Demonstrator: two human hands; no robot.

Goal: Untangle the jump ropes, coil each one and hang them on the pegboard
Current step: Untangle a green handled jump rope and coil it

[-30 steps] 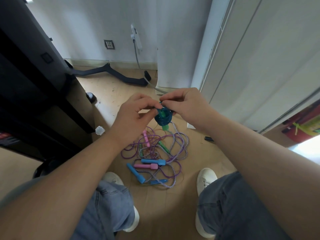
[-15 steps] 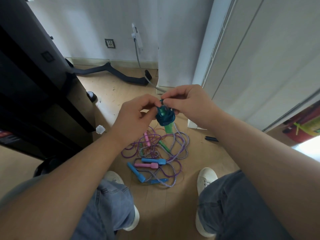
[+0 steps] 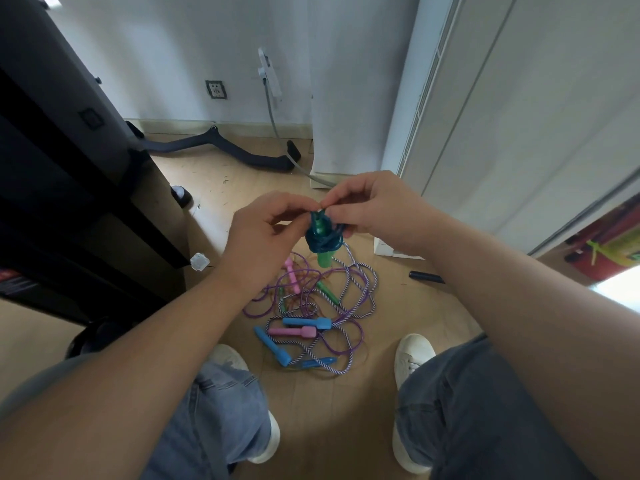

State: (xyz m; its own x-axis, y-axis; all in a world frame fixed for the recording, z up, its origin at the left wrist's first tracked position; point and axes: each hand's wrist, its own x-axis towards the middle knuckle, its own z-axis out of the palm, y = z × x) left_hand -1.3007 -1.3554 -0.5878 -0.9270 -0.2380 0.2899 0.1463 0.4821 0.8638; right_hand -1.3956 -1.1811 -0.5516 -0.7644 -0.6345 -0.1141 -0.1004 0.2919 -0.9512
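Floor (image 3: 349,431): pale wood boards, a white wall (image 3: 173,46) across the top of the frame and dark furniture (image 3: 52,168) filling the left edge. No pegboard is in view.
Teal rope (image 3: 323,239): wound into a tight bundle round its green handle (image 3: 325,260). I hold it up in the middle of the frame, above the pile.
Left hand (image 3: 266,233): fingers curled, with thumb and forefinger pinching the top of the bundle from the left.
Right hand (image 3: 374,211): also a narrow pinch. Its fingertips meet my left ones at the bundle's top, and the lower fingers are tucked behind the wraps.
Pinched part: probably the loose cord end, but my fingertips cover it, so I cannot be sure.
Pile (image 3: 332,299): purple and striped cords looped through one another, lying below centre between my shoes (image 3: 414,351). A blue handle (image 3: 306,322) and a pink handle (image 3: 293,331) lie across them.
Step, as I judge it: fastening this coil's last turn. The other ropes are not yet untangled.
Risk: if either pinch slips, the springy wraps could unwind off the short handle. The bundle would then drop into the pile and snag again. Tugging the end too hard could jam it into a knot.
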